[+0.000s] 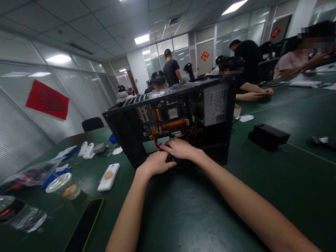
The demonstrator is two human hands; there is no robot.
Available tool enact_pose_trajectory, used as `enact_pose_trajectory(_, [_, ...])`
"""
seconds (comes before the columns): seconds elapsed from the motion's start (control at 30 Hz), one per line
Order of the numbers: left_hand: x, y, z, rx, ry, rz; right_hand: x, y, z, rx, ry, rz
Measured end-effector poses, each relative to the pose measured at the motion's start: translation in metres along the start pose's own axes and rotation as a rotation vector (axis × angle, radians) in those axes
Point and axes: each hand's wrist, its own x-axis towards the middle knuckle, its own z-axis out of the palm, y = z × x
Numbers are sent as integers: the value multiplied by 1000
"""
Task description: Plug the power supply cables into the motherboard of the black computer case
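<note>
A black computer case (123,138) stands on the table in front of me with its side open. Inside it are the motherboard (161,113) and, at the upper right, a grey power supply (215,105). My left hand (156,163) reaches into the lower part of the case, thumb stretched to the right and fingers curled around something I cannot make out. Just above it and touching it, my right hand (183,148) has its fingertips closed at the lower end of a red cable (155,142) that hangs from the board. The right hand's other fingers are partly hidden.
Left of the case lie a white phone (109,177), a dark phone with green rim (82,230), a plastic cup (64,186) and a water bottle (17,213). A black box-shaped part (269,136) lies to the right. Several people are behind the case.
</note>
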Motion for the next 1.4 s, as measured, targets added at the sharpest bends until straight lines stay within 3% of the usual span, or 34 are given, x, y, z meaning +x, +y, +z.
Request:
enact_pose_trajectory(0.1, [-8,-1,-10,-140,-33,98,-5,2,-13,64,59,-54])
enact_pose_trajectory(0.23, [-17,5,-19,-260,73,232,-14,1,-38,160,121,-91])
enact_pose_trajectory(0.43, [-15,26,-16,-192,138,305,-25,-1,-56,43,181,79])
enact_pose_trajectory(0.57, [-16,45,-15,-218,207,341,-33,7,-75,175,141,174])
enact_pose_trajectory(0.73, [-21,60,-21,-301,258,416,-45,16,-97,282,200,70])
enact_pose_trajectory(0.93, [-20,76,-14,-303,190,463,-52,8,-95,502,110,-81])
enact_pose_trajectory(1.13, [-14,94,-8,-222,140,475,-52,10,-97,548,-238,-153])
enact_pose_trajectory(1.3, [-9,96,-16,-262,162,408,-52,34,-99,623,-101,-213])
enact_pose_trajectory(1.4, [-4,95,-17,-298,186,371,-50,48,-97,630,-91,-273])
